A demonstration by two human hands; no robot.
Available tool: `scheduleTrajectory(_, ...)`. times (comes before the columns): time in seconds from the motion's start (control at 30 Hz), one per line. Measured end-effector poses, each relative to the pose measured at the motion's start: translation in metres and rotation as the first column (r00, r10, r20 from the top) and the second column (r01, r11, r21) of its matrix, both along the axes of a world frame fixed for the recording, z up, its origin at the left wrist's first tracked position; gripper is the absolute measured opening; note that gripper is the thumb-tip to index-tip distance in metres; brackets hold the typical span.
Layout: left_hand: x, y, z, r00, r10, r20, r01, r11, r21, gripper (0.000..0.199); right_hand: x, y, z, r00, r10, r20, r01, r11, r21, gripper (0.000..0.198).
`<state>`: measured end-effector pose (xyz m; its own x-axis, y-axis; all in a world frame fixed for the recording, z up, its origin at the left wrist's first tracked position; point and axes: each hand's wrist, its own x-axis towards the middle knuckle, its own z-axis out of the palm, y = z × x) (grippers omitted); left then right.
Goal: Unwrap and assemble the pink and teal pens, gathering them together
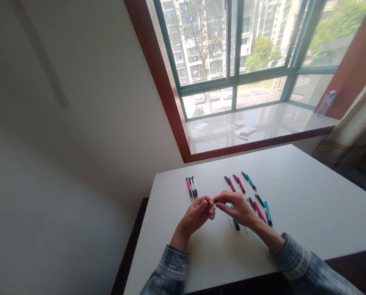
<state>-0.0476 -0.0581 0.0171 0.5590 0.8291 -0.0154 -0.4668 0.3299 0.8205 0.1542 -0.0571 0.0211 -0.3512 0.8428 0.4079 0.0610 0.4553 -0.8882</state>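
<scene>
My left hand point(197, 214) is closed, its thumb and fingers pinching a small black pen part point(215, 202) above the white table. The fingertips of my right hand point(238, 208) pinch at the same spot from the right. Whether it is one piece or two meeting there, I cannot tell, as fingers cover most of it. Beyond my left hand lies a small group of whole pens point(188, 187), one with a pink barrel. Around my right hand lie pen pieces: pink barrels point(259, 212), teal barrels point(268, 213), black grips point(251, 203) and thin clear refills. My right hand hides some of them.
The white table point(312, 205) runs up to a wall on the left and a window with a red-brown frame point(263, 145). A crumpled white cloth point(243, 130) and a clear bottle point(326, 104) are on the sill. A curtain point(345, 131) hangs at the right.
</scene>
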Motion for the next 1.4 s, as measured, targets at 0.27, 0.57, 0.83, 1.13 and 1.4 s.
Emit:
scheduleTrajectory(0.27, -0.0005, -0.0006, -0.0010, 1.000, 0.011, 0.015, -0.011, 1.000, -0.001, 0.037, -0.0002, 0.0002, -0.0008, 1.000, 0.006, -0.007, -0.006, 1.000, -0.001, 0.017)
scheduleTrajectory(0.57, 0.0001, 0.0004, -0.0022, 0.999, 0.040, 0.008, -0.040, 0.999, -0.016, 0.036, -0.0001, 0.0014, -0.0021, 0.999, -0.046, 0.006, 0.046, 0.998, 0.032, 0.017)
scheduleTrajectory(0.83, -0.0003, 0.0022, 0.0059, 0.988, 0.126, -0.087, -0.128, 0.992, -0.020, 0.037, 0.0021, 0.0046, -0.0067, 0.990, -0.136, 0.026, 0.132, 0.984, 0.123, 0.019)
scheduleTrajectory(1.13, 0.0004, 0.0031, 0.0030, 0.987, 0.135, -0.088, -0.137, 0.991, -0.010, 0.030, 0.0020, 0.0048, -0.0081, 0.989, -0.140, 0.044, 0.132, 0.982, 0.137, 0.018)
scheduleTrajectory(1.4, -0.0022, 0.0028, 0.0031, 0.993, 0.098, -0.059, -0.101, 0.994, -0.050, 0.047, 0.0022, 0.0053, -0.0085, 0.990, -0.143, 0.009, 0.141, 0.985, 0.102, 0.012)
